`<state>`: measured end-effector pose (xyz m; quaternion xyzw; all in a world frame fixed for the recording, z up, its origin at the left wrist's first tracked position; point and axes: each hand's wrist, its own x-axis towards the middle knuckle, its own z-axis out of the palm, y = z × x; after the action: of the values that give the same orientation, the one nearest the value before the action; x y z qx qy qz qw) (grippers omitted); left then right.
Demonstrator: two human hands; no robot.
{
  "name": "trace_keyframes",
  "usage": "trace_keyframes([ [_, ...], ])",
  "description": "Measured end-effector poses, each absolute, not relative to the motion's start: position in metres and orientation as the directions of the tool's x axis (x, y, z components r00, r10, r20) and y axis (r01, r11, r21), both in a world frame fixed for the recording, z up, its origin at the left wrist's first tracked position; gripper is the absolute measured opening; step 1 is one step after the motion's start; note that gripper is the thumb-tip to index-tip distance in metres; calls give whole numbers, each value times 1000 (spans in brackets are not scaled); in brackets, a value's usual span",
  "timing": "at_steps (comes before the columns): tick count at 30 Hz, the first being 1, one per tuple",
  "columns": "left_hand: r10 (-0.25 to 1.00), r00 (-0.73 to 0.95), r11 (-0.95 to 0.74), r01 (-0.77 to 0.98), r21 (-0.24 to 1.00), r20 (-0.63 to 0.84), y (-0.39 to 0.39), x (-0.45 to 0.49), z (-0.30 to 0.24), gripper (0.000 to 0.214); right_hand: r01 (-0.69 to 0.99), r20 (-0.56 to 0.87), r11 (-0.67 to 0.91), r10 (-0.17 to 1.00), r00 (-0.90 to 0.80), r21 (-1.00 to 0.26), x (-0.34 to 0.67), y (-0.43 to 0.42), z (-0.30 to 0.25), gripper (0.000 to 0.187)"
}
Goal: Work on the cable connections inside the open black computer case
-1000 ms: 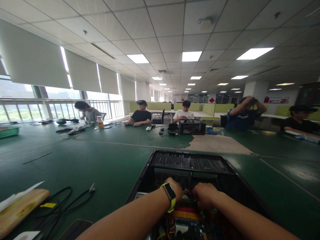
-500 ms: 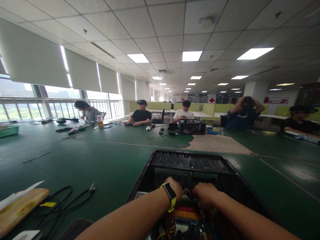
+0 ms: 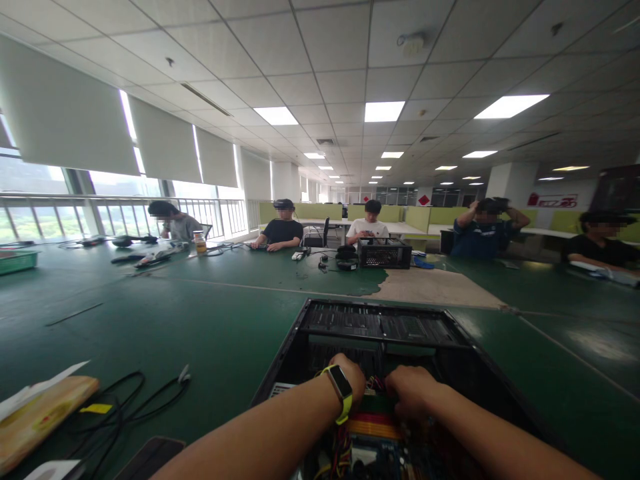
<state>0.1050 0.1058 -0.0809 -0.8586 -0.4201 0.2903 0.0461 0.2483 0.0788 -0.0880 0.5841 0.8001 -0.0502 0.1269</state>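
An open black computer case [image 3: 345,320] lies on the green table in front of me. Inside it, a narrow green memory module [image 3: 379,404] spans the gap between my hands, above red and orange slots [image 3: 375,427] on the motherboard. My left hand [image 3: 350,379], with a yellow-strapped watch at the wrist, is closed at the module's left end. At its right end my right hand [image 3: 411,388] is closed too. Fingertips of both hands are mostly hidden. Red and yellow cables [image 3: 342,448] run beside the slots, below my left wrist.
At the left lie black cables [image 3: 123,400], a yellow-brown packet [image 3: 47,417] and a dark flat object [image 3: 153,457]. Across the table stand another computer case [image 3: 384,253] and a jar [image 3: 200,244]. Several people sit along the far side.
My hands stay almost in place, with slightly more of the green strip showing between them. At the far right, a person with raised hands has lifted their head.
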Motion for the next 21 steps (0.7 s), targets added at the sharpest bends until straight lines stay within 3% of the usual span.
trace_keyframes([
  [21,751,463,-636,698,-329,-471,98,107,-67,45,950,-264,301,926,-271,79,245,77,-86,23],
])
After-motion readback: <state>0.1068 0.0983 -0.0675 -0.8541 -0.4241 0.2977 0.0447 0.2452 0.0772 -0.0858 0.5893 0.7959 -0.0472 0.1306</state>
